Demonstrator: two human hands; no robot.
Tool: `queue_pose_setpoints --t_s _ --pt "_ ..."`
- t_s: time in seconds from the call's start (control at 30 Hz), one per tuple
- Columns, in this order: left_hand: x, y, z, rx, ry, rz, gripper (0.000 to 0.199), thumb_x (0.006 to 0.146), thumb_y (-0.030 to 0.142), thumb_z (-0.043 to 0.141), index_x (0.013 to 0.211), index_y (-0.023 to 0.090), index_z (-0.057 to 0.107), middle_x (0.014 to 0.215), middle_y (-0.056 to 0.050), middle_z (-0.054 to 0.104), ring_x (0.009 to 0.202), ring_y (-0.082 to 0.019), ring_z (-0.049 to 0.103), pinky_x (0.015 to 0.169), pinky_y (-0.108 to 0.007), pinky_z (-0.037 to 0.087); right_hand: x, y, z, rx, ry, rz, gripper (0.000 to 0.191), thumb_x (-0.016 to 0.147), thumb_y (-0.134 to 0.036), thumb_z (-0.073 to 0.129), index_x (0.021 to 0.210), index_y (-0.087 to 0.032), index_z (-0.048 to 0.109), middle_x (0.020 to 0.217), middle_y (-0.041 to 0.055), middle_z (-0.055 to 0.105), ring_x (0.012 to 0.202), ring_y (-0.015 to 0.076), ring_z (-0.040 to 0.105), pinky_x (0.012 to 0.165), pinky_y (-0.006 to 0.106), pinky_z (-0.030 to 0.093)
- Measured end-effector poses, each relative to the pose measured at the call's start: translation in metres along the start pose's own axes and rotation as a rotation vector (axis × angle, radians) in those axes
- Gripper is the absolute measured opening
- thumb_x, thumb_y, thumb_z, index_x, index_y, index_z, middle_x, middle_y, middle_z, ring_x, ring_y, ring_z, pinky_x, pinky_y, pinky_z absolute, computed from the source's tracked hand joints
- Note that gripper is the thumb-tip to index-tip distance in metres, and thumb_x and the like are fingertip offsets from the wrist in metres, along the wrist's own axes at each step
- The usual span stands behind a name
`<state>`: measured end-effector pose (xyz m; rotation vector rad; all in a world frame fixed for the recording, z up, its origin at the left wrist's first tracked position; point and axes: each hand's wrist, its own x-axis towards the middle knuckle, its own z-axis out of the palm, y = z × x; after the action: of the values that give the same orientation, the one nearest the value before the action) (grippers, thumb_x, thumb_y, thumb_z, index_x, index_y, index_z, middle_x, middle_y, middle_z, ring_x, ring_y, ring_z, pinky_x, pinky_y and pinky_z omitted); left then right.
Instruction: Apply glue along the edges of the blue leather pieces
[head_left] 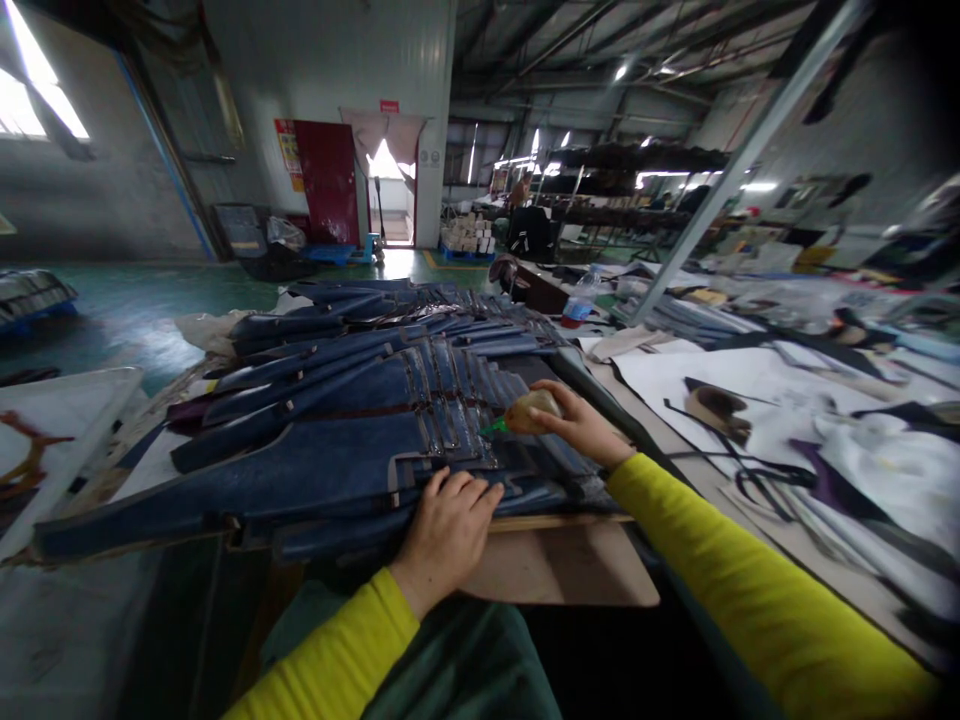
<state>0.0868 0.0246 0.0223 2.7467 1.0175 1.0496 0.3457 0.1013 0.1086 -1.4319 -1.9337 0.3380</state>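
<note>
A fanned stack of dark blue cut pieces (352,400) lies overlapped on a brown board (570,565) in front of me. My left hand (446,525) presses flat on the nearest pieces at the stack's front edge, fingers together. My right hand (577,420) grips a small tan squeeze bottle (531,410) with a green nozzle, its tip pointing left onto the grey-edged strips of the blue pieces. Both my sleeves are yellow.
To the right, a long table (750,385) carries white sheets, dark straps and scraps. A white tray (60,420) sits at the left. A slanted metal post (720,180) rises behind. A clear water bottle (581,298) stands beyond the stack. Shelving and a red door stand far back.
</note>
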Motion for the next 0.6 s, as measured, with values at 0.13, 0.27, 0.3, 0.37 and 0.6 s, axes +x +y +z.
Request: queue_pose_setpoints --t_s 0.13,0.27,0.3,0.37,0.6 --pt "0.000 -0.001 0.001 0.010 0.000 -0.007 0.036 0.094 0.026 0.038 0.128 0.027 0.046 0.117 0.003 0.055 0.112 -0.015 0.042 0.105 -0.039 0.022 0.020 0.010 0.010 -0.010 0.079 -0.035 0.053 0.077 -0.050 0.059 0.117 -0.017 0.046 0.114 0.0103 0.053 0.105 0.0232 0.052 0.095 0.039 0.042" --pt "0.000 0.000 0.001 0.010 0.003 -0.007 0.035 0.094 0.026 0.037 0.128 0.026 0.046 0.117 0.003 0.055 0.112 -0.015 0.042 0.105 -0.038 0.022 0.032 0.021 0.013 0.000 0.117 -0.071 0.054 0.076 -0.050 0.060 0.117 -0.017 0.045 0.115 0.0098 0.052 0.106 0.0230 0.051 0.096 0.039 0.042" --pt "0.000 -0.001 0.001 0.005 0.005 -0.011 0.035 0.094 0.026 0.037 0.127 0.026 0.047 0.117 0.003 0.055 0.113 -0.015 0.042 0.105 -0.038 0.022 0.034 0.023 0.013 0.005 0.118 -0.074 0.054 0.076 -0.050 0.060 0.117 -0.017 0.045 0.115 0.0097 0.052 0.106 0.0229 0.051 0.096 0.039 0.042" --pt "0.000 -0.001 0.002 -0.006 0.002 -0.013 0.035 0.095 0.027 0.036 0.128 0.026 0.047 0.118 0.002 0.055 0.113 -0.015 0.042 0.106 -0.038 0.022 0.035 0.025 0.012 0.017 0.125 -0.072 0.055 0.077 -0.049 0.060 0.118 -0.018 0.045 0.114 0.0095 0.052 0.105 0.0226 0.051 0.095 0.038 0.042" --pt "-0.001 0.000 0.003 -0.003 0.001 -0.017 0.036 0.094 0.027 0.037 0.129 0.026 0.046 0.119 0.003 0.054 0.113 -0.015 0.042 0.107 -0.038 0.020 0.040 0.030 0.015 -0.014 0.129 -0.124 0.051 0.078 -0.047 0.060 0.118 -0.018 0.045 0.115 0.0090 0.051 0.108 0.0219 0.050 0.096 0.037 0.041"
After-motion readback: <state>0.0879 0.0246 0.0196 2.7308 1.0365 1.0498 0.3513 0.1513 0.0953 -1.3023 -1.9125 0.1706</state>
